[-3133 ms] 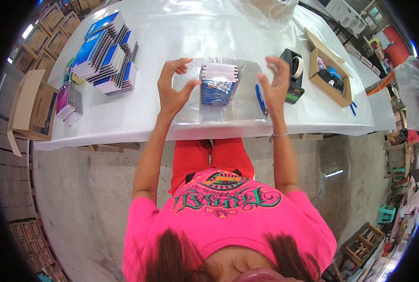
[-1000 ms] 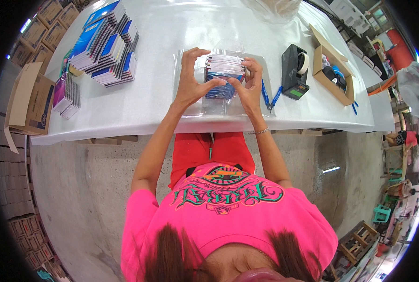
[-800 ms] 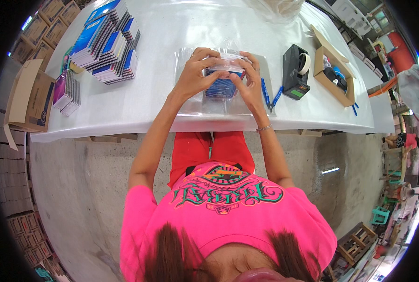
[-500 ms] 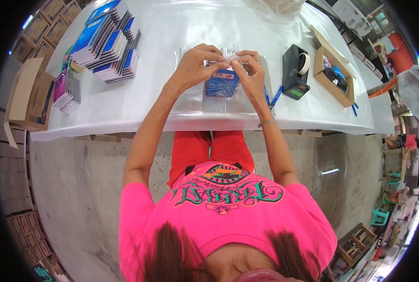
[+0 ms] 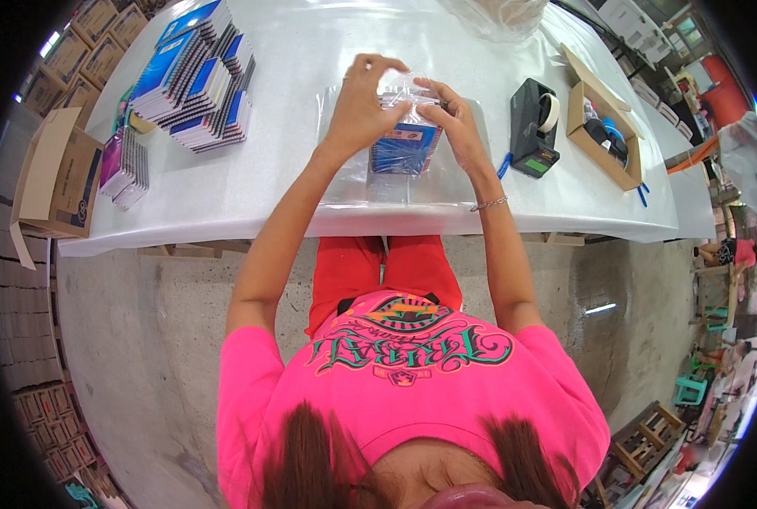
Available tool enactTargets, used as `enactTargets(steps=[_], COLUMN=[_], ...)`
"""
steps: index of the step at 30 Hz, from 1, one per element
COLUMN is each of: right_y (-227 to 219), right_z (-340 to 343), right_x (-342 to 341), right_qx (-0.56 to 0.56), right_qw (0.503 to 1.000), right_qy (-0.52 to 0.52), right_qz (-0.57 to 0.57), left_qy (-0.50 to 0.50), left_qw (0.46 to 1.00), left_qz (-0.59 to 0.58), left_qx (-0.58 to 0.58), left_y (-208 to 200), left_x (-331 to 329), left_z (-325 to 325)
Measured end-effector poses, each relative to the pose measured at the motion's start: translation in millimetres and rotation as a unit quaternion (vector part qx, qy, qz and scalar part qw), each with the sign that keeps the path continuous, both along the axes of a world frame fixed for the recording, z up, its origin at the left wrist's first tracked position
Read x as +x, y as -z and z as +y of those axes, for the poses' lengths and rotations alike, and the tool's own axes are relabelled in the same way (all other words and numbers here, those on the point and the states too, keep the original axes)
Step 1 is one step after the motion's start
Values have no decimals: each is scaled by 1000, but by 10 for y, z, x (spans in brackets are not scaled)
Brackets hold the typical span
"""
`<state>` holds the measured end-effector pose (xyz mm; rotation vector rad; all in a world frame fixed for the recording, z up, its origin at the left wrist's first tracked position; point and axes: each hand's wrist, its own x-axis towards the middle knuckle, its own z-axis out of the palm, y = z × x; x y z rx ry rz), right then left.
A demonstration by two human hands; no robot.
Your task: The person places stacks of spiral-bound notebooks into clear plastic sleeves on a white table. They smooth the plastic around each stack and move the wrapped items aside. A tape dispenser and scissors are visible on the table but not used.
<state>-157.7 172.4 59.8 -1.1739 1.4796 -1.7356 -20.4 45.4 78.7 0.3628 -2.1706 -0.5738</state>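
Observation:
A small stack of blue spiral notebooks [image 5: 404, 151] lies in clear plastic film on the table in front of me. My left hand [image 5: 363, 109] curves over its far left corner, thumb on the top and fingers reaching past the far edge. At the far right corner my right hand [image 5: 455, 119] does likewise, its thumb laid on the wrapped top. The film is bunched and shiny between the two hands. Exactly how the fingertips pinch the film is hard to see.
Tall piles of blue spiral notebooks [image 5: 175, 76] and a purple stack [image 5: 125, 165] stand at left beside an open carton [image 5: 52, 182]. On the right are a black tape dispenser [image 5: 533, 127], blue-handled scissors [image 5: 505, 165] partly hidden by my wrist, and an open cardboard box [image 5: 599, 140] of small items.
Both hands have moved from a close pinch at the film's middle outward to the stack's far corners. The left fingers have risen and spread. More of the notebooks' far end shows.

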Motion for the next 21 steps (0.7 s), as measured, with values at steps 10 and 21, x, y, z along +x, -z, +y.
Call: enactTargets(steps=[10, 21], right_y=[130, -102], right_z=[-46, 168], right_x=[-66, -10], right_qx=[4, 62], right_qw=[998, 992], right_qy=[-7, -43], right_qz=[-68, 106], left_qy=[197, 195], left_qw=[823, 824], left_qz=[4, -5], left_qx=[533, 533], left_y=[156, 275], left_x=[-42, -51], left_z=[-14, -151])
